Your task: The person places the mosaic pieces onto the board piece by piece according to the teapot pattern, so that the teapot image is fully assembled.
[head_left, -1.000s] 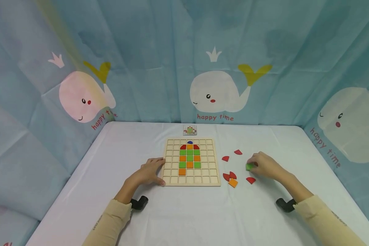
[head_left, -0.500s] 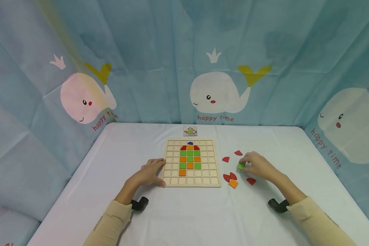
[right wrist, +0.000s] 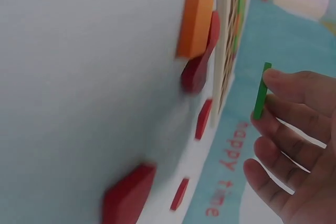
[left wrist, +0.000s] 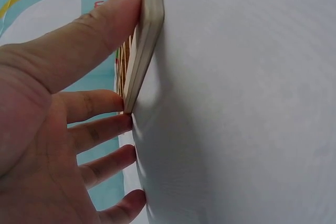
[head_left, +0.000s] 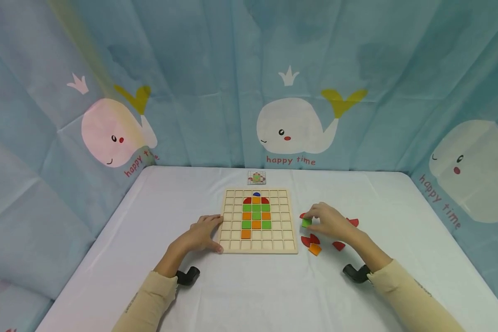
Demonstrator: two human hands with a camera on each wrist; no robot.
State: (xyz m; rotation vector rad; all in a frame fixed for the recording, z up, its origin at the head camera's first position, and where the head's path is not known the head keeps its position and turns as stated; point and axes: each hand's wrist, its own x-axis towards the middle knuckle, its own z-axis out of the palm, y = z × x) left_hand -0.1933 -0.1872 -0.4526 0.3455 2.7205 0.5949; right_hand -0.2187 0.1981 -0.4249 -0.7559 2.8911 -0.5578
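White cloth covers the desk (head_left: 274,295), and near its middle lies a wooden board (head_left: 277,234) ruled into squares, some filled with coloured tiles. The left hand (head_left: 201,234) rests along the board's left edge, thumb at the near corner, fingers spread wide and wrapped round nothing; light, even pressure there should hold the board steady, whereas a hard push would probably slide it right. The right hand (head_left: 329,222), just right of the board, has a narrow grip, with thumb and fingers pinching one thin piece. Beyond the board's far edge a small picture card (head_left: 256,178) lies in plain sight, handy for checking a position. That pinched piece, a green tile (head_left: 306,223), is off the desk and looks roughly level with the board; carrying seems the step in hand, and a gentle pinch on its rim, with the face flat, ought to suit a drop into a square without catching the ridges. Red wedges (head_left: 338,246) lie scattered below and around this hand, with a loose orange tile (head_left: 315,249) on the near side, so the knuckles had best travel high enough not to brush them.
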